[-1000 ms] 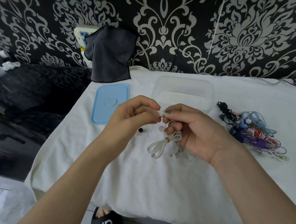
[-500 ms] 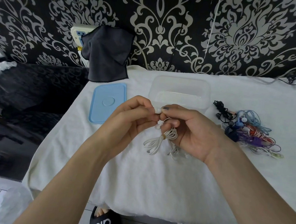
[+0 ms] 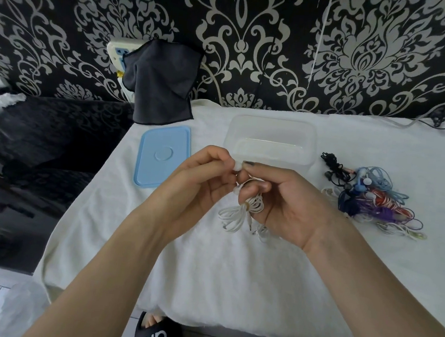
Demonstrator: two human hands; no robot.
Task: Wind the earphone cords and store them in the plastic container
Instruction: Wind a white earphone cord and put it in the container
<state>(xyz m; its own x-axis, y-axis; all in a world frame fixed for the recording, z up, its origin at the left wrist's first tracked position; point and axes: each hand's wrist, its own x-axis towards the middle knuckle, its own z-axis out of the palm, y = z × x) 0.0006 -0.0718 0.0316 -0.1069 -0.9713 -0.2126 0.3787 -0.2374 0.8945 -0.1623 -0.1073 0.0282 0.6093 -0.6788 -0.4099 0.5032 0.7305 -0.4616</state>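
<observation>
white towel-covered table: left hand and right hand both pinch the bundled white earphones, finishing the winding; next, drop them into the plastic container behind.

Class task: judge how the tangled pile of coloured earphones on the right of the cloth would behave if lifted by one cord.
The coloured earphone pile would probably come up as one floppy clump, since its thin cords loop through each other. It looks light for its size, being mostly open loops. Loose ends would likely dangle and snag, much as the white earphones sag below the hands.
</observation>
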